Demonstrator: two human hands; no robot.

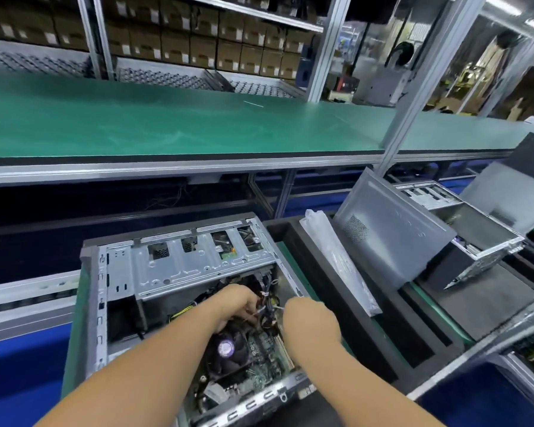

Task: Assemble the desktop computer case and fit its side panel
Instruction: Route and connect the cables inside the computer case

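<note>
No brand name or label text can be read anywhere; the white labels on the brown cardboard boxes (198, 47) stacked on the shelves across the top of the frame are too small to make out.

In the lower centre of the frame lies the open grey sheet-metal computer case (179, 272), on its side with its interior facing up. Its far half is a stamped steel drive cage with rectangular cut-outs; below that sit a green circuit board and a round black cooler fan (227, 348) with a pale purple hub. The case rests on a green-topped carrier (74, 328) edged in black foam.

The left hand (238, 303) reaches into the middle of the case, fingers curled down among the bundle of thin wires (267, 312) (whether it actually pinches one, I cannot tell). Just to its right, the right hand (309, 315) is curled too, back toward the camera, at the same bundle; its hold is hidden as well.

To the right of the case, a crinkled clear plastic bag (336, 260) leans in a black foam slot. Beside it, right of centre, the flat grey metal side panel (395, 235), with a small perforated vent patch, stands tilted against a second open metal case (487, 235) at the right edge.

Across the middle of the frame runs a long table with a smooth green mat (167, 124).
</note>
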